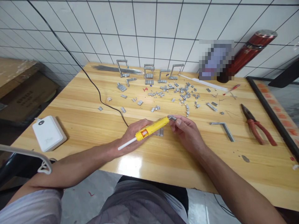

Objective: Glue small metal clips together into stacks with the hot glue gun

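My left hand [134,133] is wrapped round a yellow hot glue gun [153,128], with a white glue stick poking out of its rear end. The gun's nozzle points up and right, at a small grey piece [173,118] pinched between the thumb and fingers of my right hand [185,132]. Nozzle and piece meet or nearly meet; I cannot tell whether they touch. Below the gun, partly hidden by it, lie flat grey pieces [160,132] on the wooden table [163,165].
Small grey pieces [184,93] lie scattered mid-table, behind them several upright grey frames [149,74] and thin rods [116,70]. Red-handled pliers [255,126] and an L-shaped piece [225,129] lie right. A white power bank [49,133] and black cable [100,96] are left; a red flask [247,56] leans back right.
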Tool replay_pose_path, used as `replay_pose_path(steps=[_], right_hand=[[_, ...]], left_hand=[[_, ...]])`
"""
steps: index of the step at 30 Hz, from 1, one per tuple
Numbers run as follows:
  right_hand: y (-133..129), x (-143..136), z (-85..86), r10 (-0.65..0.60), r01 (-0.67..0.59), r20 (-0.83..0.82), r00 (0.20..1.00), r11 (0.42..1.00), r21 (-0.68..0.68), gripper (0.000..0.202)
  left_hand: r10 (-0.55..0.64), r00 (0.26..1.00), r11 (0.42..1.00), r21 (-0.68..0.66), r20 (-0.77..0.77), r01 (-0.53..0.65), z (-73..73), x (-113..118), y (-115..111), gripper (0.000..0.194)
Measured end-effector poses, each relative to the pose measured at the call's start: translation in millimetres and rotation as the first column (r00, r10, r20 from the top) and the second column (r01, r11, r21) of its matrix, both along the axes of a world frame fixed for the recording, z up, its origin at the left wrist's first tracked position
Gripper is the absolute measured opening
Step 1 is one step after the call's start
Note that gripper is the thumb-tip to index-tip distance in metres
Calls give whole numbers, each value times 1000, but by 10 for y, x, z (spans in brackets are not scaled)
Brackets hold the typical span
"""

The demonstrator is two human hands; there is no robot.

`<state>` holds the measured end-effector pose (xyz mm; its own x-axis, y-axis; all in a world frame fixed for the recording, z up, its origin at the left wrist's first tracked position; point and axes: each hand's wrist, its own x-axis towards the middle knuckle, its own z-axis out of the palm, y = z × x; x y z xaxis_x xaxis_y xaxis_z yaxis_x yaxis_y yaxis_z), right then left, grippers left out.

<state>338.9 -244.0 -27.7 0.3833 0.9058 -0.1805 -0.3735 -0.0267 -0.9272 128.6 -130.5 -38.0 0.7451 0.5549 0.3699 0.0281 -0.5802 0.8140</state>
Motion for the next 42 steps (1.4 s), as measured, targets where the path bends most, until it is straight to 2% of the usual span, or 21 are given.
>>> replay_pose_path(steps=[7,14,21,25,42], right_hand=[[3,-2,10,4,-4,0,1000,1000,11,39],[0,-9,12,5,-5,-17,1000,1000,9,40],[1,-14,26,-5,5,9,1000,1000,3,41],[-7,-12,30,-10,10,13,1000,1000,5,42],[-19,-10,36,4,-4,37,999,1000,10,39]], left_hand=[[-56,998,998,24,20,55,-27,2,21,12],[-11,1000,1000,-9,-25,10,15,5,-2,15],[-45,999,999,-6,-15,45,25,22,4,15],[-5,999,1000,-15,-54,4,23,14,3,19],[-11,1000,999,-48,-12,11,-6,-13,0,19]])
